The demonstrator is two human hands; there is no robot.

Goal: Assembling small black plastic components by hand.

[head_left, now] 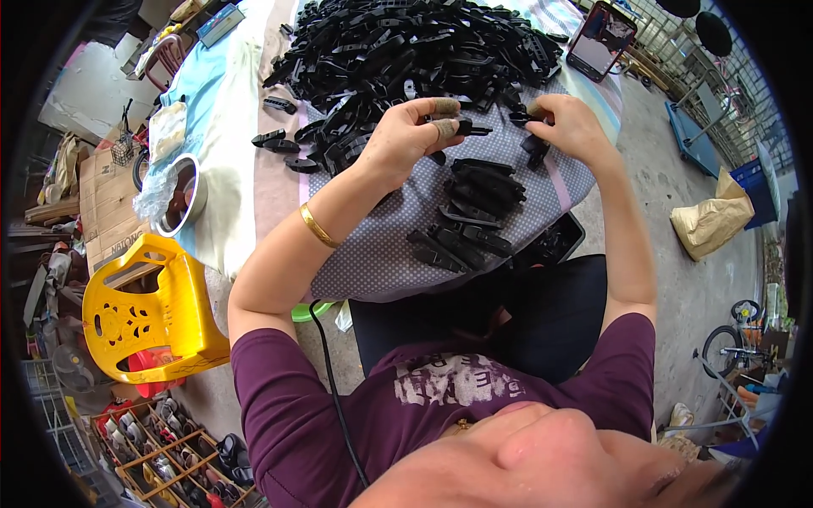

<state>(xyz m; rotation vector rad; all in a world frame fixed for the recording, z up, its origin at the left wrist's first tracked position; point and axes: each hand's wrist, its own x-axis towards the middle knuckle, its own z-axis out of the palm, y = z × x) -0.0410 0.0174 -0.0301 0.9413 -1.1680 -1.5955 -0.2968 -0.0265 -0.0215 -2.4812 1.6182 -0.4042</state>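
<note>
Between the thumb and fingers of my left hand is a slim black plastic part with a narrow end pointing right. Its fingertips look wrapped in something greyish. My right hand is closed in a pinch on another small black plastic part, partly hidden by the fingers. Beyond both hands lies a big heap of black plastic parts. Nearer to me, a close row of similar parts sits on the patterned tablecloth, with several more parts lying by the table's near edge.
A phone stands propped at the far right of the table. To the left are a yellow plastic chair and a white bowl. A black bin shows below the near edge. A brown paper bag rests on the floor at right.
</note>
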